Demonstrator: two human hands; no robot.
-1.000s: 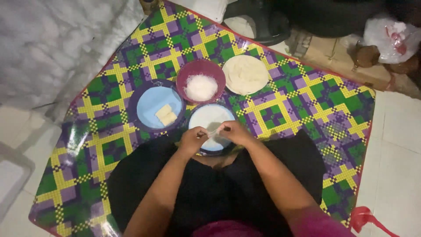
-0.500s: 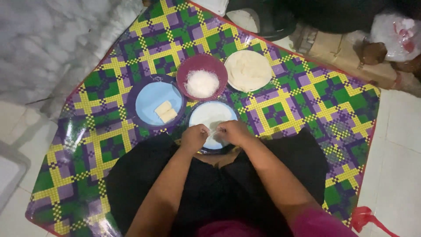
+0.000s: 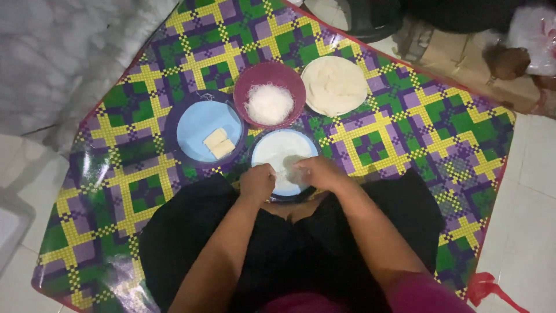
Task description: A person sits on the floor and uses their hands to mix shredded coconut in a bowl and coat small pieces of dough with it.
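1. Both hands sit close together over the near plate (image 3: pixel 282 152) at the mat's (image 3: pixel 405 127) near edge: the left hand (image 3: pixel 257 183) is curled, the right hand (image 3: pixel 319 173) flatter, fingertips pinching a pale wrapper (image 3: pixel 288 168).
2. Two folded pieces (image 3: pixel 218 142) already lie on the blue plate (image 3: pixel 202 119) to the left.
3. A stack of wrappers (image 3: pixel 334 84) and a maroon bowl (image 3: pixel 270 76) of white noodle filling (image 3: pixel 269 104) remain, so plenty looks left.
4. I cannot tell how firm the grip is, or whether filling lies beneath the fingers.
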